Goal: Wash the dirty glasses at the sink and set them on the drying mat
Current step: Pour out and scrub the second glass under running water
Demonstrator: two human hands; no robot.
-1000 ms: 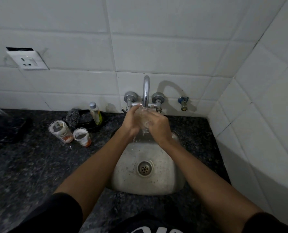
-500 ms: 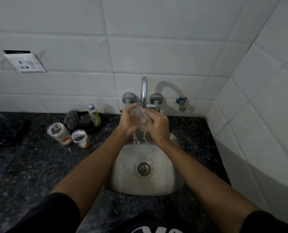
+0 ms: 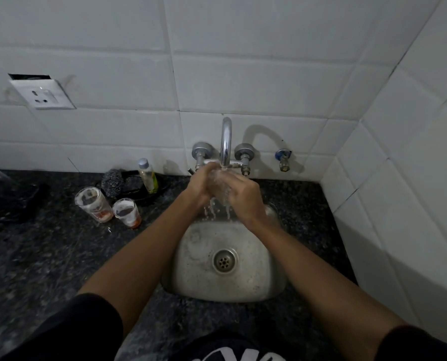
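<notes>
A clear glass (image 3: 220, 186) is gripped between both hands under the running tap (image 3: 226, 142), above the steel sink (image 3: 193, 272). My left hand (image 3: 200, 182) wraps its left side and my right hand (image 3: 244, 196) covers its right side. Water streams off the glass into the basin. Two dirty glasses stand on the dark counter to the left: a taller one (image 3: 93, 204) with reddish residue and a shorter one (image 3: 126, 212) beside it. No drying mat can be made out for sure.
A steel scrubber (image 3: 111, 182) and a small soap bottle (image 3: 147, 175) sit behind the dirty glasses. Dark items (image 3: 8, 196) lie at the far left. A wall socket (image 3: 42, 94) is mounted above the counter. Tiled wall closes the right side.
The hands stay under the tap, turning the glass slightly; more water now pours off it into the sink.
</notes>
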